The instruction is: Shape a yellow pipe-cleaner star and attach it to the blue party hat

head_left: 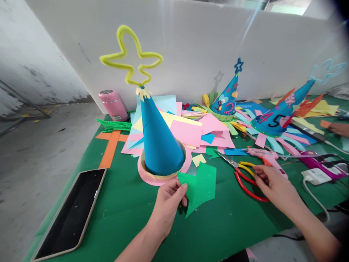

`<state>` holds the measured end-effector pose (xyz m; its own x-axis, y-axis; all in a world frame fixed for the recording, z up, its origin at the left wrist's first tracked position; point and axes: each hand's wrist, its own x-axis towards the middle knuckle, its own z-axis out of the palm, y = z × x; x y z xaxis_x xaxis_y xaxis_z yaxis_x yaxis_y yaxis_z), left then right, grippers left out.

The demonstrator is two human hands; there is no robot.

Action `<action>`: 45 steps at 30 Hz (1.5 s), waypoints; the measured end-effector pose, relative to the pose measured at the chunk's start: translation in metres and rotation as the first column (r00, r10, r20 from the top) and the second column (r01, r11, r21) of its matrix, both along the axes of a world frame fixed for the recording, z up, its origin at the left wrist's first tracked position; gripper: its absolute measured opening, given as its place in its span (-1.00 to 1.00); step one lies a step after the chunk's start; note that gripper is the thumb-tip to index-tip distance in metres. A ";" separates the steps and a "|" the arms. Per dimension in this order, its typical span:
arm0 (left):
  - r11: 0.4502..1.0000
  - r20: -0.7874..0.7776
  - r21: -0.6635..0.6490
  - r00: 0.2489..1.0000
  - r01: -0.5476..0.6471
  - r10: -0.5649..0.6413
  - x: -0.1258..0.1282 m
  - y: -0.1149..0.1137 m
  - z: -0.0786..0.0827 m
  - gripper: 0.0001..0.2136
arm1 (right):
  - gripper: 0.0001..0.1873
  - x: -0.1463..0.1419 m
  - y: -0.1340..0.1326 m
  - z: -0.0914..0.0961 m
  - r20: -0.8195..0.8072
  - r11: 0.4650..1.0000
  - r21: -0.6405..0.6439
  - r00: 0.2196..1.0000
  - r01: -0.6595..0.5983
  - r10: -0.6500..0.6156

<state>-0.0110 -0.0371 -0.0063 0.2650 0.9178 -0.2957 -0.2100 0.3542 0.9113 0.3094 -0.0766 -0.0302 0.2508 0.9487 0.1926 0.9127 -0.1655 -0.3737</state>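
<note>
My left hand [169,199] pinches a piece of green paper [200,185] by its left corner, just in front of a blue paper cone hat [157,135]. The hat stands on a pink ring brim [144,174] and carries a yellow pipe-cleaner star [131,56] on top. My right hand [274,183] rests on the red and yellow handles of a pair of scissors [244,174] lying on the green table cover [122,211]; its fingers curl at the handles. A pink glue gun [265,155] lies just beyond that hand.
A tablet [71,213] lies at the left front. Loose coloured paper sheets [188,129], a pink bottle [113,104], green pipe cleaners [114,125] and two finished hats [227,98] [283,111] fill the back. A power strip [319,171] and another person's hand [339,128] are at right.
</note>
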 end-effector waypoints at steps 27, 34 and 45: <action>0.999 0.099 0.018 0.994 0.034 -0.035 0.002 -0.001 0.010 -0.94 | -0.85 -0.156 0.009 0.050 -0.426 0.865 0.311 0.756 -0.393 0.496; 0.999 0.106 0.032 0.993 0.039 -0.042 0.000 -0.002 0.008 -0.93 | -0.83 -0.174 0.014 0.035 -0.531 0.903 0.323 0.735 -0.285 0.422; 0.999 0.054 0.023 0.998 0.027 -0.028 0.000 -0.001 0.005 -0.88 | -0.88 -0.179 0.014 0.029 -0.404 0.867 0.432 0.806 -0.249 0.433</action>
<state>-0.0110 -0.0377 -0.0015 0.3055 0.9160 -0.2600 -0.2497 0.3405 0.9065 0.1301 -0.0630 -0.0011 0.0692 0.8830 0.4642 0.5761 0.3446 -0.7412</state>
